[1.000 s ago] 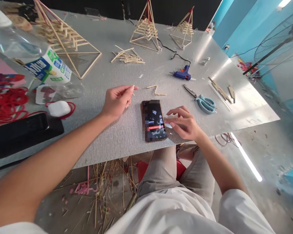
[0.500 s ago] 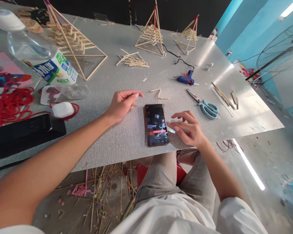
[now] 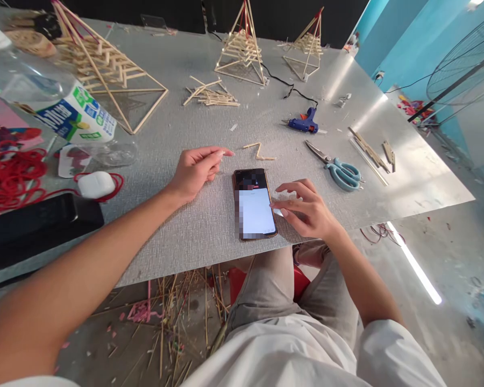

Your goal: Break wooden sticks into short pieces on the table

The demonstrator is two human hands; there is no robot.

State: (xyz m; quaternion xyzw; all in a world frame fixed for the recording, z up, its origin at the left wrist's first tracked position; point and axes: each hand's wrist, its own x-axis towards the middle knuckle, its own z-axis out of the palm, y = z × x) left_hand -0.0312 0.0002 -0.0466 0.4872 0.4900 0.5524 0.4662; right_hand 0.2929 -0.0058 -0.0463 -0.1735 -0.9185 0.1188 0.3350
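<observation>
A phone (image 3: 253, 207) lies flat on the grey table (image 3: 210, 226) near its front edge, the screen mostly white. My right hand (image 3: 308, 210) hovers at the phone's right side with its fingers apart and curved and the thumb tip touching the screen edge. To the left of the phone, my left hand (image 3: 196, 169) rests on the table. Its thumb and forefinger are pressed together and point right; whether they pinch anything I cannot make out. A small zigzag of glued sticks (image 3: 259, 151) lies just beyond the phone.
Teal-handled scissors (image 3: 341, 172), a blue glue gun (image 3: 302, 122) and flat sticks (image 3: 371, 153) lie to the right. Three stick pyramids (image 3: 242, 48) stand at the back. A water bottle (image 3: 60, 107), red string (image 3: 8, 172), a white case (image 3: 97, 184) and a black device (image 3: 36, 226) lie left.
The phone's screen has gone from a dark picture to a mostly white page. Both hands stay almost where they were; the view shifts slightly.
</observation>
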